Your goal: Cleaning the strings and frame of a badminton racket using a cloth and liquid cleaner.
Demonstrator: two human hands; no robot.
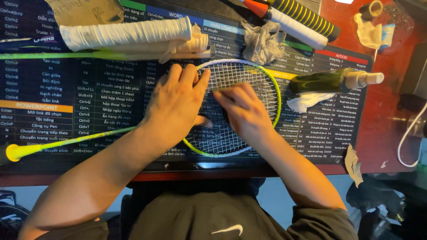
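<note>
A badminton racket with a yellow-green frame [277,95] lies flat on a dark printed desk mat [49,95]; its shaft runs left to a yellow end [13,152]. My left hand [175,104] rests flat, fingers together, on the left side of the white strings [231,73], pressing the head down. My right hand [242,111] lies on the middle of the strings, blurred, fingers bent against them. Whether it pinches anything is not clear.
Behind the racket head lie a white-wrapped racket handle [126,33], a crumpled grey cloth [262,42] and a yellow-and-black gripped handle [307,18]. A dark green spray bottle [336,80] lies on its side over white tissue [304,101] at right. The red desk [387,129] shows beyond the mat.
</note>
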